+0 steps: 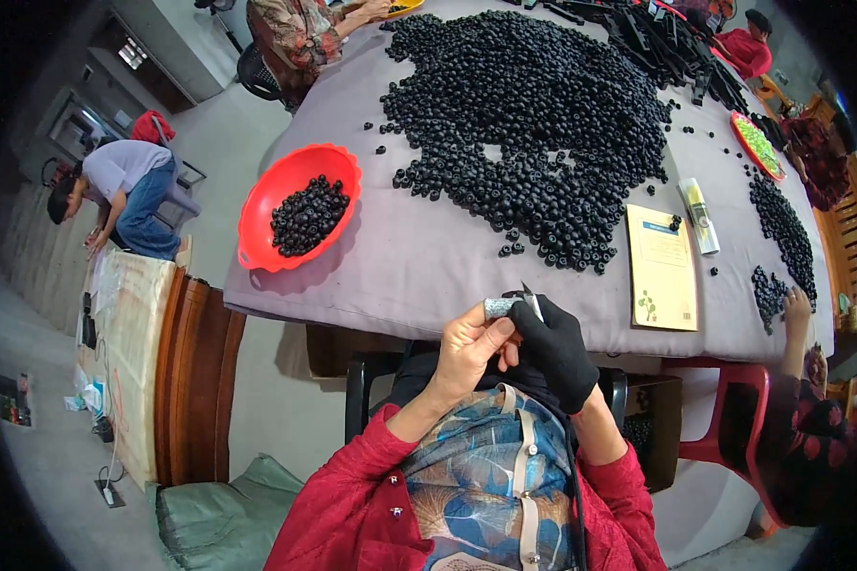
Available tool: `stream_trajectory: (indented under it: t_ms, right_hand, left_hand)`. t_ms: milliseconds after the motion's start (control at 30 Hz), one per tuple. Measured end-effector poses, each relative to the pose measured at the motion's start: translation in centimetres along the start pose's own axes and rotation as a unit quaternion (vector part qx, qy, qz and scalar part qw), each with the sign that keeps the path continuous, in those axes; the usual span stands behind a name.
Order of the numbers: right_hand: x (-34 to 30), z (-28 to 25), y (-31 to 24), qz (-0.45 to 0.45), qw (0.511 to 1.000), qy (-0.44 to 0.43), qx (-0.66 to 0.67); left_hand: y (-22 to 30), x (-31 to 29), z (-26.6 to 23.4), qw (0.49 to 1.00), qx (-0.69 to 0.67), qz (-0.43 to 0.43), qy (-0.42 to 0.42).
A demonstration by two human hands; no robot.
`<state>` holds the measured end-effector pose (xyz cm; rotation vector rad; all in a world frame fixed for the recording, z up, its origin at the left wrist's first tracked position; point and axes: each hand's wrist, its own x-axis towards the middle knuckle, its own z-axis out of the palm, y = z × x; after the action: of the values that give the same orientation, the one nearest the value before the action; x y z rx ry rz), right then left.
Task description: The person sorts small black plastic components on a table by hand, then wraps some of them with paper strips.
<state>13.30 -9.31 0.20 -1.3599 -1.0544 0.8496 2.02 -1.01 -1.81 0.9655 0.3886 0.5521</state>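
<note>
My right hand [556, 354], in a black glove, is closed round a small knife [528, 289] with its pointed blade sticking up. My bare left hand [473, 350] meets it just in front of the table's near edge. Its fingers are pinched together, and a speckled grey wrap [501, 307] shows at a fingertip, beside the blade. Whether a small part lies between the fingers is hidden. Beyond both hands, a wide heap of round black bead-like pieces [533, 105] with holes covers the table's grey cloth [390, 276].
A red scalloped bowl [253, 228] at the left holds more black pieces [309, 217]. A yellow booklet [662, 271] and a white tube [699, 217] lie to the right. Long black strips [652, 48] are piled far off. Other people sit round the table; one person [129, 190] bends at the left.
</note>
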Motion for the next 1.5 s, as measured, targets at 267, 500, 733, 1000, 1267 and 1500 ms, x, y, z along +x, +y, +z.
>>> stream_trajectory:
  t_ms: [267, 500, 733, 1000, 1267, 1500]
  right_hand:
    - [-0.1, 0.0, -1.4, -0.100, 0.978, -0.029, -0.182]
    - [-1.1, 0.1, -2.9, 0.067, 0.988, 0.111, 0.082]
    - [-1.6, 0.3, -3.2, 0.001, 0.997, 0.074, -0.035]
    - [-1.6, 0.7, -3.4, -0.033, 0.991, 0.054, -0.115]
    - [-1.6, 0.6, -3.1, -0.043, 0.989, 0.065, -0.125]
    - [-1.6, 0.8, -3.0, -0.041, 0.989, 0.074, -0.118]
  left_hand:
    - [0.5, 0.1, -0.7, 0.998, -0.054, -0.013, -0.033]
    - [2.0, 0.0, -0.8, 1.000, 0.006, 0.019, -0.012]
    - [2.9, -0.4, -0.4, 0.999, -0.026, 0.022, 0.001]
    - [2.8, -0.3, -0.5, 0.991, -0.129, -0.001, -0.032]
    - [2.6, -0.3, -0.5, 0.987, -0.152, -0.007, -0.043]
    - [2.6, -0.2, -0.4, 0.991, -0.133, -0.005, -0.033]
